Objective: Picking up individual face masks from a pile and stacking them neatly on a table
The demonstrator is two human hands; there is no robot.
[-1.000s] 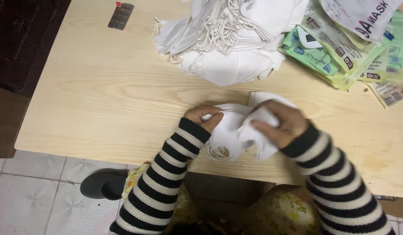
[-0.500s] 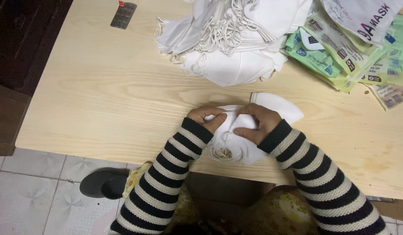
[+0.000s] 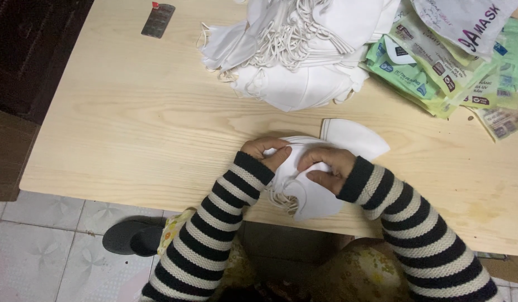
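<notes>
- The left hand [image 3: 265, 152] and the right hand [image 3: 325, 168] sit close together at the near edge of the pale wooden table [image 3: 130, 128], both pressed down on a white face mask [image 3: 304, 190].
- The left hand's fingers curl over the mask's upper left edge; the right hand's fingers pinch and fold the cloth just right of it. Both hands are clamped on the mask.
- The mask lies flat on the table, and its white ear loops [image 3: 281, 199] bunch at its lower left, just beyond the table's near edge.
- A second white mask [image 3: 354, 140] lies touching the first, just behind the right hand.
- Farther back on the table, well apart from the hands, rests a heap of white masks [image 3: 298, 50] with tangled loops.
- To the right of that heap lies a stack of green printed packets [image 3: 438, 72].
- At the table's far left corner lies a dark blister strip [image 3: 158, 20].
- Below the table's near edge, on the tiled floor, sits a black slipper [image 3: 130, 236].
</notes>
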